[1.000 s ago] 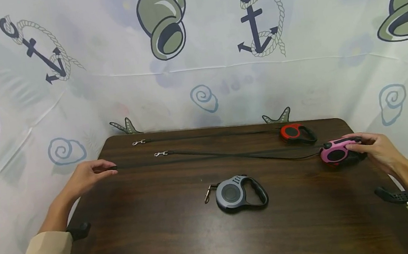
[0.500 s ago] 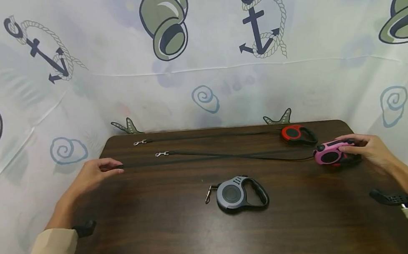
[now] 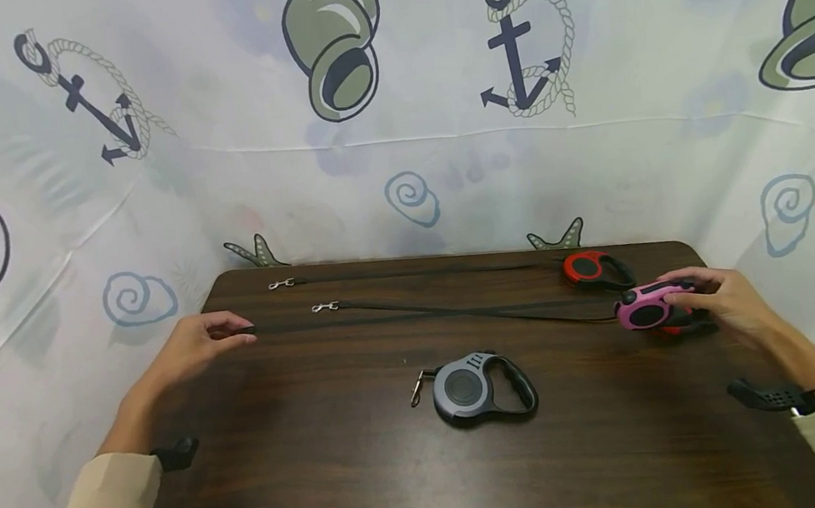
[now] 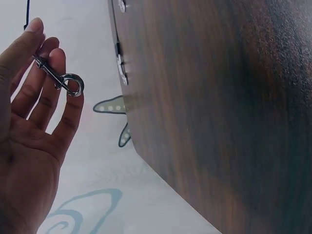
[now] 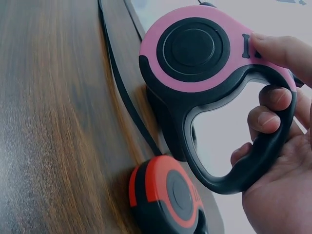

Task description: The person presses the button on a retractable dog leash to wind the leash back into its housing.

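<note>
My right hand (image 3: 718, 298) holds a pink and black retractable dog leash (image 5: 192, 46), fingers curled through its handle and thumb by the button. From its case a thin black strap stretches left to my left hand (image 3: 199, 345). There, the thumb and fingers pinch the strap's end, and the metal snap clip (image 4: 61, 80) lies against the fingers. Below the pink case sits a red and black leash (image 5: 168, 192) on the table, partly covered by it in the head view. That leash's strap (image 3: 414, 310) runs left to a silver clip (image 3: 325, 307).
A second red leash (image 3: 584, 266) lies at the back right, its strap drawn out to a clip (image 3: 281, 284) near the back left. In the middle of the dark wooden table (image 3: 313, 483) lies a grey leash (image 3: 462, 390). Patterned white cloth (image 3: 442, 158) surrounds the table's back and sides.
My hands have come closer together, the left moving right and the right moving left with the pink leash. The strap between them is shorter. The leashes on the table stay put.
</note>
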The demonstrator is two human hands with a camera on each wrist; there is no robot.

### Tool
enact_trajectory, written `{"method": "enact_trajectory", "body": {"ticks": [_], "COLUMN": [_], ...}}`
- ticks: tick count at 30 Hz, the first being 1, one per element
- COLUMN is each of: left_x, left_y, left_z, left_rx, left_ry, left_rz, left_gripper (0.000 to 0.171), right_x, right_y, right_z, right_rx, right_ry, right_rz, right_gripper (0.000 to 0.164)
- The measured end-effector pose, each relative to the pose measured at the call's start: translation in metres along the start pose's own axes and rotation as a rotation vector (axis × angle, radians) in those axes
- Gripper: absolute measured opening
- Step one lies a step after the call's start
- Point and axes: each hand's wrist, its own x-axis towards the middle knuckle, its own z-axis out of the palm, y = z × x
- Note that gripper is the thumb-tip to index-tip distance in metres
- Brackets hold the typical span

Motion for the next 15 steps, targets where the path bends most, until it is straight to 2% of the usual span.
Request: {"method": "enact_trajectory", "body": {"ticks": [5, 15], "left_x": [0.001, 0.012], "left_y": [0.006, 0.012], "left_z": [0.0, 0.01], "left_rx": [-0.015, 0.003], "left_ry": [-0.025, -0.015], "left_rz": [-0.052, 0.02], "left_gripper": [0.025, 0.013], "right_x": [0.001, 0.005], "right_y": [-0.003, -0.009], "right_z": [0.004, 0.014], "right_rx": [-0.046, -0.033], "right_ry": [0.0, -0.015], "right_rz": [0.003, 0.0], "right_gripper": [0.027, 0.026]}}
